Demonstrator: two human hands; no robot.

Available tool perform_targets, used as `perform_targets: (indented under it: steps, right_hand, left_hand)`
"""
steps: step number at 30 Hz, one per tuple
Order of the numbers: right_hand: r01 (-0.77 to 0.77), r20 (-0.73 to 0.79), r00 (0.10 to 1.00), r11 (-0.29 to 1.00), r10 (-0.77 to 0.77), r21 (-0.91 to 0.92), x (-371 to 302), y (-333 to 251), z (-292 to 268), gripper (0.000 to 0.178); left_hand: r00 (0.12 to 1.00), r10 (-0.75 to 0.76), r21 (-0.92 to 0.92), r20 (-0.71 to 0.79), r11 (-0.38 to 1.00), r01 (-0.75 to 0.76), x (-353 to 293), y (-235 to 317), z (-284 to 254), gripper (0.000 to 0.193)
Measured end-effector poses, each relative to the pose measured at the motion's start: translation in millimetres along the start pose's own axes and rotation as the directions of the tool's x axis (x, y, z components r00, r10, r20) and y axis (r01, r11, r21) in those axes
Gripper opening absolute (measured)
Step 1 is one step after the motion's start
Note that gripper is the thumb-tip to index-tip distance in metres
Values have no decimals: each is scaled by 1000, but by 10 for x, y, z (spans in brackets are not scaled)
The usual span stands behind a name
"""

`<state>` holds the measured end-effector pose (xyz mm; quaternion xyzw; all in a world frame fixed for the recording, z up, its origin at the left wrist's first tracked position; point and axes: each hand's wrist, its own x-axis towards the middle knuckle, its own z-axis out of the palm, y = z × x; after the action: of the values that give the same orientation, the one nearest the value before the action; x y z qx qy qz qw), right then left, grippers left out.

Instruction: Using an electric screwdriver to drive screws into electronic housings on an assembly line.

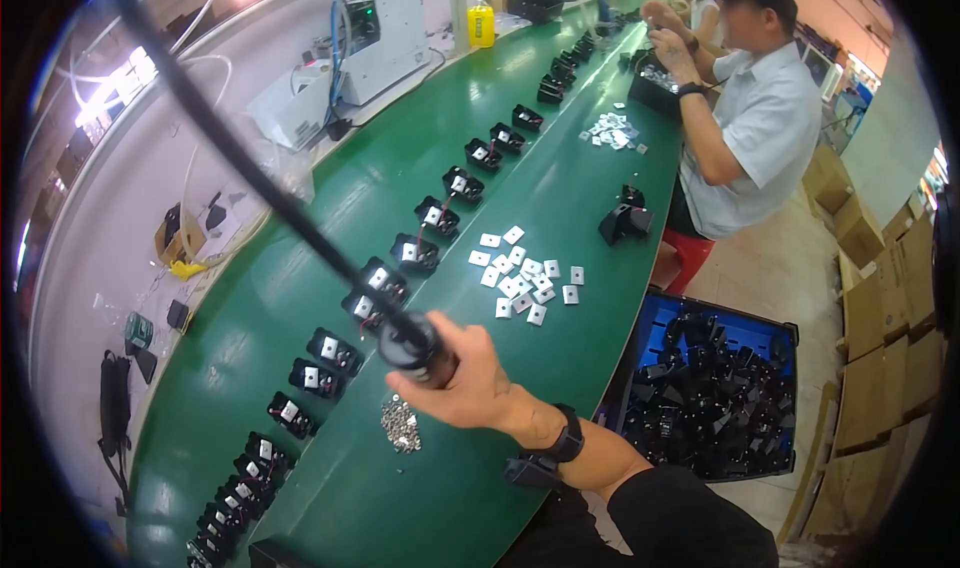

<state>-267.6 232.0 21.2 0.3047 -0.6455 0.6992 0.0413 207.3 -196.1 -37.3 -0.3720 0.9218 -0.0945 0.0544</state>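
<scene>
My right hand (465, 373) is wrapped round the upright black body of an electric screwdriver (410, 340), whose thick black cord runs up to the upper left. The tool's tip is hidden below the hand. Under and beside it stand black housings (372, 286) with white square pieces inside, part of a long row on the green table. Close to the hand lie a heap of small metal screws (400, 426) and a scatter of white square plates with holes (518, 283). My left hand is not in view.
A co-worker in a white shirt (770, 138) sits at the far right, hands over a black box (655, 93). A blue crate (645, 330) of black parts stands right of the table. A white machine (385, 43) and a yellow bottle (481, 23) are at the back.
</scene>
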Motion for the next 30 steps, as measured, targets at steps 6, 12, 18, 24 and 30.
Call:
perform_targets:
  steps: [6,12,18,24,30]
  right_hand:
    - [170,-7,985,985,-171,-20,-29,42,41,35]
    - [171,8,985,984,-171,-43,-23,55,46,37]
    - [167,-2,986,986,-167,4,21,46,71,32]
    - [87,163,983,996,-81,-35,212,91,148,31]
    - [24,252,968,990,12,-140,642,248,177,33]
  left_hand:
    - [998,29,-57,-60,998,-32,42,92,104,59]
    - [994,44,-99,-105,994,-55,96,83,100,57]
    - [985,56,-113,-163,991,-75,170,6,-116,54]
    - [955,50,-89,-292,993,-80,309,-110,-649,52]
    - [999,-52,-300,-9,953,47,621,1518,-2186,44]
